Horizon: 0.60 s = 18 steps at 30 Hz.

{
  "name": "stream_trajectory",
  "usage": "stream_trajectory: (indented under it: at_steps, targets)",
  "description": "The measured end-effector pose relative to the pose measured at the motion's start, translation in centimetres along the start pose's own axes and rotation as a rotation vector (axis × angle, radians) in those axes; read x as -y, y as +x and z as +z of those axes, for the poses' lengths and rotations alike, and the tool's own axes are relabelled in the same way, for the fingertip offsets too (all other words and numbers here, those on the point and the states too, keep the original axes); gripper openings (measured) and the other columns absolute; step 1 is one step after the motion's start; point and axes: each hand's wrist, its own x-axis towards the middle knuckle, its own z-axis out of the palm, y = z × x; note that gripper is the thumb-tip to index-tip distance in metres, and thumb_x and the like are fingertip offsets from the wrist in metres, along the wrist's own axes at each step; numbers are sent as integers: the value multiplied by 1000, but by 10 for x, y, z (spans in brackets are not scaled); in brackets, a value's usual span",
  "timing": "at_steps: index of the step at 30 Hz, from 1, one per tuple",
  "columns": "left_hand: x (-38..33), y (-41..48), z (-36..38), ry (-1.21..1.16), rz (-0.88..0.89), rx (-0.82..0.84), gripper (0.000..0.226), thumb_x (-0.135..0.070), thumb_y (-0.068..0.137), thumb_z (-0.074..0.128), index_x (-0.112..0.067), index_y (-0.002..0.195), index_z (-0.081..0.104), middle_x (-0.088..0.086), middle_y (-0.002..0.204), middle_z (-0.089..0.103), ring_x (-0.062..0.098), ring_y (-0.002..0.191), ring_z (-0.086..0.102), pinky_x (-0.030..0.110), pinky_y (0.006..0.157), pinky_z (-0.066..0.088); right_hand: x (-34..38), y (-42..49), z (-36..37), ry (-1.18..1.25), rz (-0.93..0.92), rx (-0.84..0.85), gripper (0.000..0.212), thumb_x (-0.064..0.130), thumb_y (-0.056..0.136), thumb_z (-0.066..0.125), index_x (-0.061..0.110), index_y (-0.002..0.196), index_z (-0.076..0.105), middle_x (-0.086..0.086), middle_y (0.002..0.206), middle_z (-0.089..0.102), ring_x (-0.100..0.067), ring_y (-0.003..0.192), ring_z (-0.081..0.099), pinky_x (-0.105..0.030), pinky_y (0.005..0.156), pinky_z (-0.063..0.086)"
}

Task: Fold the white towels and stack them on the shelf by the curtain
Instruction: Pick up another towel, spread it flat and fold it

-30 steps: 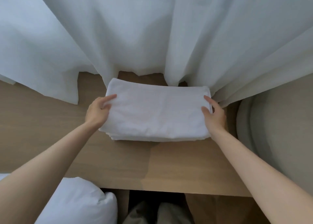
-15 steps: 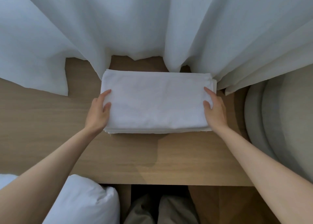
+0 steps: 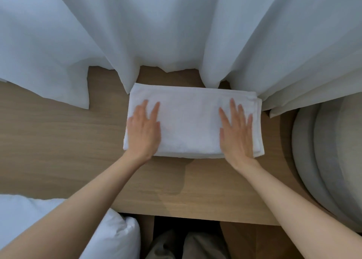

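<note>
A stack of folded white towels (image 3: 190, 121) lies on the wooden shelf (image 3: 58, 141), its far edge right under the hem of the white curtain (image 3: 176, 33). My left hand (image 3: 144, 130) lies flat on the left part of the top towel, fingers straight. On the right part my right hand (image 3: 236, 130) presses down the same way, fingers spread and pointing toward the curtain. Neither hand grips anything.
A grey round cushioned seat (image 3: 329, 160) stands to the right of the shelf. A white pillow (image 3: 109, 237) sits at the lower left by the shelf's front edge. My trouser legs (image 3: 186, 245) show below the shelf. Curtain folds drape onto the shelf's left side.
Both hands left the stack's sides, where they held its edges, and moved up onto the top towel, now lying flat. The stack sits a little closer to the curtain.
</note>
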Motion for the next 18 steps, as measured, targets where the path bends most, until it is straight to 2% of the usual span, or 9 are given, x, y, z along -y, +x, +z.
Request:
stream_trajectory:
  at_steps: [3, 5, 8, 10, 14, 18]
  targets:
    - [-37, 3, 27, 43, 201, 42, 56, -33, 102, 26, -28, 151, -2, 1, 160, -7, 23, 147, -7, 46, 117, -1, 32, 11, 16, 19, 0, 92, 62, 33, 102, 30, 26, 152, -5, -1, 159, -17, -24, 146, -17, -49, 117, -11]
    - [-46, 9, 47, 118, 261, 81, 57, -43, 101, 18, -31, 150, -7, 0, 159, -14, 26, 146, -15, 51, 116, -8, 37, 19, 29, -17, 20, 117, 62, 45, 100, 22, 31, 150, -12, 1, 159, -20, -26, 146, -19, -52, 117, -11]
    - [-28, 23, 65, 206, 316, 88, 60, -60, 94, 12, -43, 147, -8, -2, 158, -18, 32, 144, -19, 62, 111, -9, 9, 26, 41, -60, -22, 123, 63, 61, 95, 13, 41, 147, -15, 7, 157, -23, -28, 144, -22, -56, 115, -12]
    - [-4, 30, 67, 188, 288, 62, 61, -68, 89, 10, -50, 145, -6, -3, 158, -19, 36, 143, -21, 66, 109, -9, -19, 27, 43, -80, -27, 107, 64, 67, 92, 9, 44, 148, -13, 9, 157, -22, -27, 144, -23, -57, 115, -11]
    - [25, 28, 64, 123, 186, 24, 65, -70, 86, 10, -49, 147, 1, 3, 158, -20, 37, 142, -22, 61, 113, -7, -38, 22, 46, -116, 37, 91, 67, 70, 92, 7, 41, 149, -13, 5, 158, -22, -22, 144, -23, -61, 113, -10]
    - [24, 30, 69, 114, 179, 0, 66, -70, 85, 14, -48, 147, 3, 7, 157, -21, 41, 142, -19, 66, 111, -5, -42, 24, 53, -26, 25, 89, 68, 70, 91, 8, 42, 149, -12, 5, 157, -24, -21, 143, -26, -60, 113, -9]
